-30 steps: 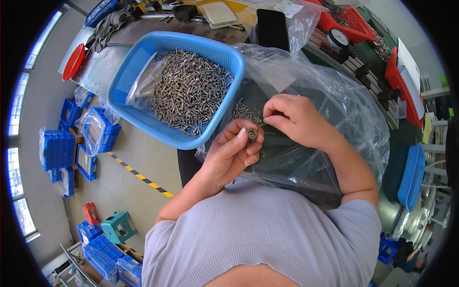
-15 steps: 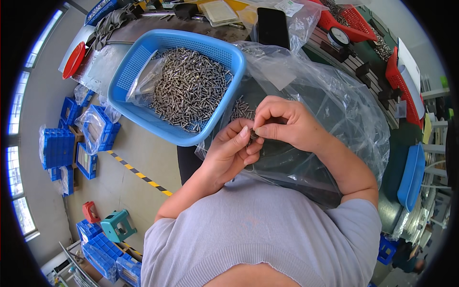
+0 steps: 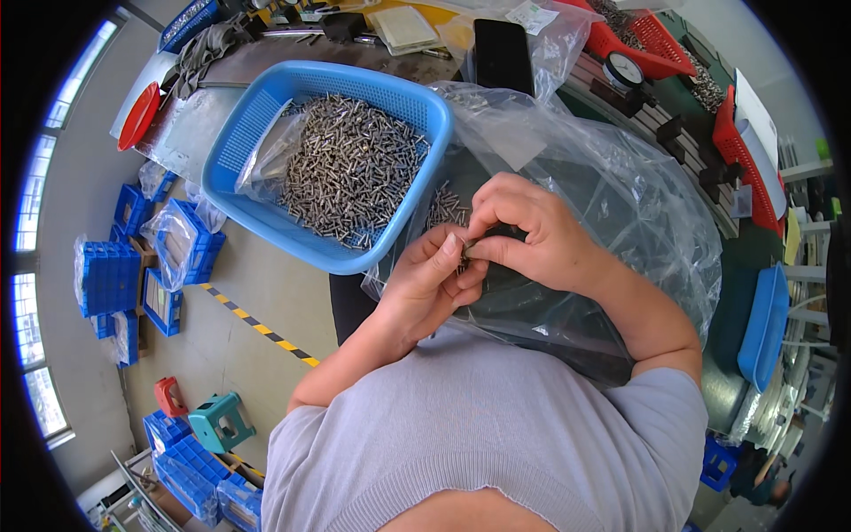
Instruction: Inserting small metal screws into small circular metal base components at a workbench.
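Clamped in left hand point(image 3: 432, 277), right of basket point(image 3: 341, 258): small metal part point(image 3: 465, 252), seemingly steadied for right hand point(image 3: 536, 235) | right grip: cannot tell | beside basket: pins point(image 3: 446, 208), likely within easy reach

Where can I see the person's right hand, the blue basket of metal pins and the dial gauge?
Right hand point(image 3: 545, 238), head view, back of hand.
Blue basket point(image 3: 235, 144), head view, inner left wall.
Dial gauge point(image 3: 624, 68), head view, white face.

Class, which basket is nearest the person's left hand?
The large light-blue basket heaped with metal pins, just beyond the left hand; the others, including the red baskets, stand farther off.
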Demonstrator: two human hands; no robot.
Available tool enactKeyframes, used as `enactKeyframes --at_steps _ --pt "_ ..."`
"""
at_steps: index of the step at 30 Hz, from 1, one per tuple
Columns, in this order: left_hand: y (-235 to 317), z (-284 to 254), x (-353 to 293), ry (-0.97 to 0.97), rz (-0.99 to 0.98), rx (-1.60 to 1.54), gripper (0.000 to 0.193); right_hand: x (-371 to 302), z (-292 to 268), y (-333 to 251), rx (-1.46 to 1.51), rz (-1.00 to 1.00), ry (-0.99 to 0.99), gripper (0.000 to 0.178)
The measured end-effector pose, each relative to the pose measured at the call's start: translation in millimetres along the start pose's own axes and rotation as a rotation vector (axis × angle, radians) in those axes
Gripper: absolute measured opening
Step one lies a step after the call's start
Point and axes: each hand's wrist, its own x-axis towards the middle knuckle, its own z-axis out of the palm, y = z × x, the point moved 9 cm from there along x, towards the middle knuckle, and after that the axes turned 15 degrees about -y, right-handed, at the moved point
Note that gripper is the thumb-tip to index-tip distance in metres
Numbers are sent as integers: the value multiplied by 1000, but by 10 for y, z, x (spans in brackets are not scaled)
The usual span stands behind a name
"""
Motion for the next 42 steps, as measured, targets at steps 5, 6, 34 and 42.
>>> enactKeyframes --at_steps 5,6,34,42 --pt "16 -36 -18 21 25 46 24 -46 -48 -140 -199 -87 117 15" --pt "20 -35 -17 22 40 33 24 -58 -61 -181 -248 -114 146 14" --pt "78 -13 -27 -77 119 -38 26 0 59 203 -575 16 -32 18" --pt "82 -6 -26 -70 117 -28 26 -10 43 199 -587 0 13 14"
